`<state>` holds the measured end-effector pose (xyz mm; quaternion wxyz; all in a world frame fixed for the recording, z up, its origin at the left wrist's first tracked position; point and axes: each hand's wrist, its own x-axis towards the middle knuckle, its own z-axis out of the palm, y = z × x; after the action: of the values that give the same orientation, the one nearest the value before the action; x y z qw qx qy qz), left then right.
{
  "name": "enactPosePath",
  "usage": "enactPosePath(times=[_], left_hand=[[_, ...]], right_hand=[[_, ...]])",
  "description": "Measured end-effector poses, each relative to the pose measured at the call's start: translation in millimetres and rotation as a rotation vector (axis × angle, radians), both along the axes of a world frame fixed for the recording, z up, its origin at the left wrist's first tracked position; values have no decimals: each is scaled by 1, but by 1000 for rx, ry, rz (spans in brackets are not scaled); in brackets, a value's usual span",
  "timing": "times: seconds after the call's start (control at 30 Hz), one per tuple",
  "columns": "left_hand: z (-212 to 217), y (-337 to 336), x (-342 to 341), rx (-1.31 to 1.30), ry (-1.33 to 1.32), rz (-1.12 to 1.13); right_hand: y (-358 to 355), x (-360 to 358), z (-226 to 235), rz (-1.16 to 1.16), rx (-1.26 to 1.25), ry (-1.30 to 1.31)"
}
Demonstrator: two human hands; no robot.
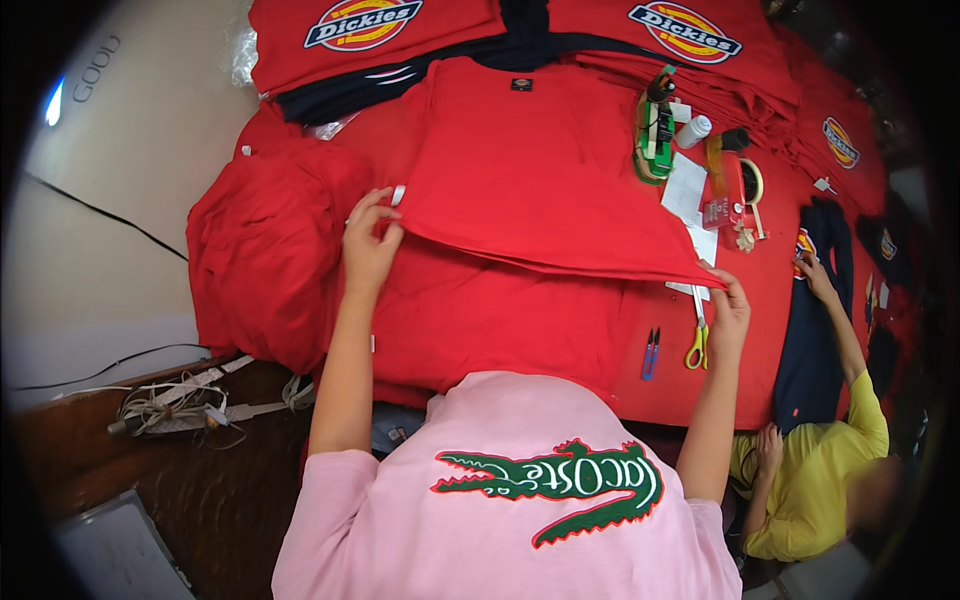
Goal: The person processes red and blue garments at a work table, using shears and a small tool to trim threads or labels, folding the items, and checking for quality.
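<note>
A red T-shirt lies spread out in front of me, its neck with a small dark label at the far side. My left hand pinches its left edge, close to a small white tag. At the other end of the near edge, my right hand grips the right corner. The near edge is stretched between both hands. Beneath it lies more red cloth. Yellow-handled scissors rest just left of my right hand, and blue thread snips lie further left.
A bundled red garment heap sits at left. Right of the shirt stand a green tool, a white bottle, papers and a red tape dispenser. A person in yellow handles a dark garment. Cables lie lower left.
</note>
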<state>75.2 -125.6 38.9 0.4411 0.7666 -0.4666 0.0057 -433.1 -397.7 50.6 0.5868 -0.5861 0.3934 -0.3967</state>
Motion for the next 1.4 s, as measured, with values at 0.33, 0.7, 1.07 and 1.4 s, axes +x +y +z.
enactPosePath(times=[0.33, 0.7, 1.07, 1.4], left_hand=[[45, 36, -13, -394, 868, 149], [79, 51, -31, -453, 864, 80], [110, 50, -47, -436, 727, 50], [108, 45, -46, -344, 733, 19]], right_hand=[[13, 10, 47, -132, 268, -247], [9, -5, 32, -125, 250, -269], [-29, -22, 10, -122, 192, -308], [-26, -1, 16, -115, 295, -391]])
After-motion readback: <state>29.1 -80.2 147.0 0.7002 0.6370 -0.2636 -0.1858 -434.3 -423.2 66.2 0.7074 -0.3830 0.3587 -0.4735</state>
